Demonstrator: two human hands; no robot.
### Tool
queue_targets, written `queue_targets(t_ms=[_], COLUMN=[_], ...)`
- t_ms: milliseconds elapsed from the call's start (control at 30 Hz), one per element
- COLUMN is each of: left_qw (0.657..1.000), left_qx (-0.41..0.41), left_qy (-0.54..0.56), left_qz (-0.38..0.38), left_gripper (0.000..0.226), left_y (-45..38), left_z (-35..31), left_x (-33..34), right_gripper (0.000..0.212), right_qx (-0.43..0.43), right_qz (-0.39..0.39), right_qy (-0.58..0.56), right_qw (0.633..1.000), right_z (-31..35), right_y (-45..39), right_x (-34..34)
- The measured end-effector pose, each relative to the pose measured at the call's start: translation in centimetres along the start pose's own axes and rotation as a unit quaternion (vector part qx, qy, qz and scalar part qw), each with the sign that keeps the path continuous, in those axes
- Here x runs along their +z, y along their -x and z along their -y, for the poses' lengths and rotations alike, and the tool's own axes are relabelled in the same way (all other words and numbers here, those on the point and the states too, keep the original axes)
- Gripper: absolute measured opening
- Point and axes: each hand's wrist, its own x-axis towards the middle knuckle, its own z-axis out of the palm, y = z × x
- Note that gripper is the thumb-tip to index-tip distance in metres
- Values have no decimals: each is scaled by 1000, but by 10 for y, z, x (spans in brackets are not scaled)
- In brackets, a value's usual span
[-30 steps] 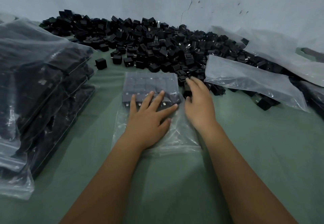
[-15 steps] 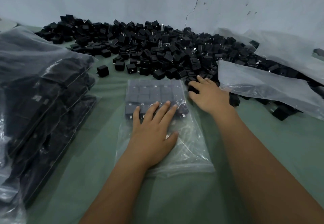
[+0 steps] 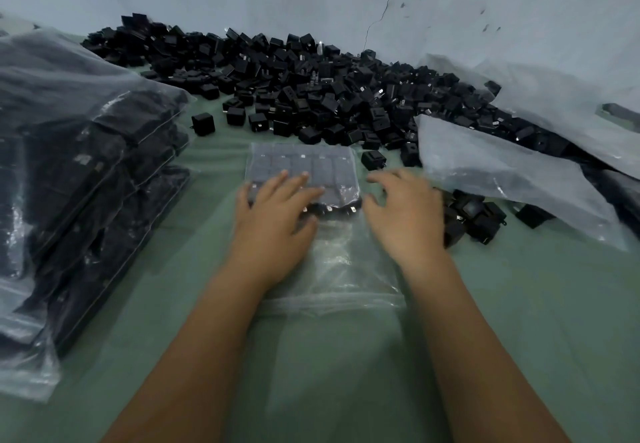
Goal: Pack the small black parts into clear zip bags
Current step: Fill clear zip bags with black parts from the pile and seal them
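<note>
A clear zip bag lies flat on the green table in front of me. Its far half holds neat rows of small black parts. My left hand rests flat on the bag, its straight fingers pressing on the nearest row. Just off the bag's right edge is my right hand, blurred, with fingers spread and nothing seen in it. Behind the bag a big pile of loose black parts stretches along the wall. One loose part sits by the bag's far right corner.
A tall stack of filled bags stands at the left. Empty clear bags lie at the right over part of the pile, with a few loose parts at their near edge. The white wall is close behind.
My right hand has drawn back from the pile at the right toward the bag's right edge. My left hand has stayed pressing on the bagged parts.
</note>
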Motion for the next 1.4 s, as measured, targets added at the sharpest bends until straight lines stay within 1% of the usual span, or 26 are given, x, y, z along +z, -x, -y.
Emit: queue_targets(t_ms=[33, 67, 100, 167, 200, 267, 333, 400, 467, 567, 600, 667, 733, 800, 900, 933, 967, 1033, 1100, 1200, 1267, 1333, 1400], left_qw=[999, 996, 992, 982, 980, 983, 986, 987, 987, 983, 980, 971, 960, 956, 955, 956, 957, 962, 968, 972, 973, 979, 989], left_qx=[-29, -69, -114, -181, -187, -160, -136, -135, -146, -183, -198, -223, -239, -238, -226, -219, -212, -194, -172, -173, -174, -143, -87], left_qy=[4, 11, 22, 53, 60, 46, 26, 12, 3, -10, 6, 80, 142, 166, 189, 194, 196, 191, 180, 158, 150, 144, 120], left_qz=[-33, -47, -40, 14, 42, 78, 88, 86, 73, 15, -5, -32, -40, -41, -37, -33, -29, -23, -18, -4, 7, 7, -3], left_gripper=[46, 47, 52, 63, 65, 63, 57, 54, 56, 58, 57, 54, 53, 53, 52, 52, 53, 53, 53, 50, 44, 35, 29], left_y=[1, 2, 3, 5, 6, 4, 2, -2, -5, -9, -10, -11, -12, -11, -8, -6, -3, 2, 8, 18, 26, 36, 44], left_z=[7, 15, 23, 35, 36, 35, 32, 31, 30, 26, 25, 25, 25, 27, 32, 34, 35, 36, 35, 33, 30, 25, 17], left_x=[-6, -12, -18, -24, -24, -20, -17, -14, -13, -14, -14, -15, -15, -13, -12, -12, -12, -12, -14, -17, -20, -23, -25], right_gripper=[34, 32, 27, 20, 19, 20, 20, 20, 21, 20, 18, 16, 16, 19, 30, 32, 32, 32, 35, 36, 37, 39, 44], right_qx=[17, 29, 28, 18, 20, 21, 20, 20, 19, 26, 35, 50, 55, 43, -23, -37, -32, 14, 58, 61, 57, 59, 65], right_qz=[18, 25, 20, 0, -4, -11, -15, -15, -14, -7, -4, 2, 10, 8, -15, -31, -50, -82, -65, -29, -44, -68, -72], right_qy=[-73, -121, -132, -127, -132, -132, -114, -95, -69, -31, -24, -10, -1, -2, 32, 22, -4, -32, -8, 13, -8, -35, -56], right_qw=[997, 992, 991, 992, 991, 991, 993, 995, 997, 999, 999, 999, 998, 999, 999, 999, 998, 996, 996, 998, 997, 995, 994], right_z=[7, 12, 14, 15, 15, 15, 15, 16, 17, 18, 19, 20, 21, 19, 9, 5, 2, -6, -15, -24, -26, -26, -28], right_y=[3, 6, 9, 13, 14, 15, 14, 10, 5, -5, -8, -14, -19, -19, -7, -2, 2, 10, 20, 38, 49, 58, 66], right_x=[4, 8, 13, 19, 20, 22, 23, 24, 25, 27, 27, 29, 29, 30, 31, 30, 28, 21, 14, 6, 2, -1, -2])
